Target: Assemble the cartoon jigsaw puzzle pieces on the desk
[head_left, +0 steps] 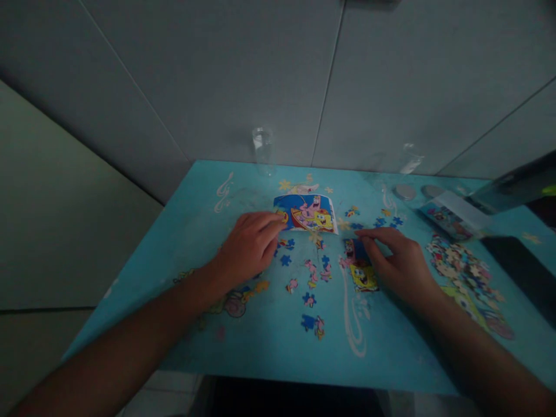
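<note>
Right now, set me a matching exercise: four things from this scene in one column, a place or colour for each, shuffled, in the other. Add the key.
Things
1. Left hand
2. Right hand
3. Pile
4. Table

Places and colours
A. Turquoise
B. Between the right hand and the black slab
C. At the left end of the card
D. At the joined pieces

Pairs: 1-C, 2-D, 3-B, 4-A

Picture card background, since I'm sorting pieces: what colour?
The picture card has a blue background; see head view.
</note>
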Demonstrator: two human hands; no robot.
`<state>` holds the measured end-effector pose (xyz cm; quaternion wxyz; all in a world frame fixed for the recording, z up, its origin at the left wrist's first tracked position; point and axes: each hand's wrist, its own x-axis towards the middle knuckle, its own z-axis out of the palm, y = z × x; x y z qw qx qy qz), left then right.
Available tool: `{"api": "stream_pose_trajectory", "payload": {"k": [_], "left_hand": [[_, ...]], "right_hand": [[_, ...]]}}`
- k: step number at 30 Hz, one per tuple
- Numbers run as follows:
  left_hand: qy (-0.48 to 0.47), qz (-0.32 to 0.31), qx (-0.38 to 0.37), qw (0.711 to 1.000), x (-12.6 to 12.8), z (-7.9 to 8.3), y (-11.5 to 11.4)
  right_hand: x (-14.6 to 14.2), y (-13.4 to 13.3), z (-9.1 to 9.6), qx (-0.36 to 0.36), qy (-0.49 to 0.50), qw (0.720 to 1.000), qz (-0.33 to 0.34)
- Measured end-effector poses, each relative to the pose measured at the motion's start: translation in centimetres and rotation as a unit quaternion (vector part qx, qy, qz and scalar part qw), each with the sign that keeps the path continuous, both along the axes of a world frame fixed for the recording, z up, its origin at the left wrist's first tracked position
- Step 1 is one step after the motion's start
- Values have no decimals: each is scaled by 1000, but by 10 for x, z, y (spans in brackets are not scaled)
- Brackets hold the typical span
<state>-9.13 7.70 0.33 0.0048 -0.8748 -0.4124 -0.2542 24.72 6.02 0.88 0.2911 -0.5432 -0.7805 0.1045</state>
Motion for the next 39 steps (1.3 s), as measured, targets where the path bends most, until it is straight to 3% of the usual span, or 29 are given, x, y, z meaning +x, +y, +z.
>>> {"api": "stream_pose_trajectory", "payload": {"k": [5,12,39], "left_hand": [[-27,82,38,996,-32,6,25],[-36,169,51,984,-68,-3,56],[49,142,45,988,-65,-1,51]], "right_hand": [[2,0,-3,-2,-2,1000,10],[6,2,-8,6,-17,1000,14],[10,-1,-12,-26,-3,998,58]]}}
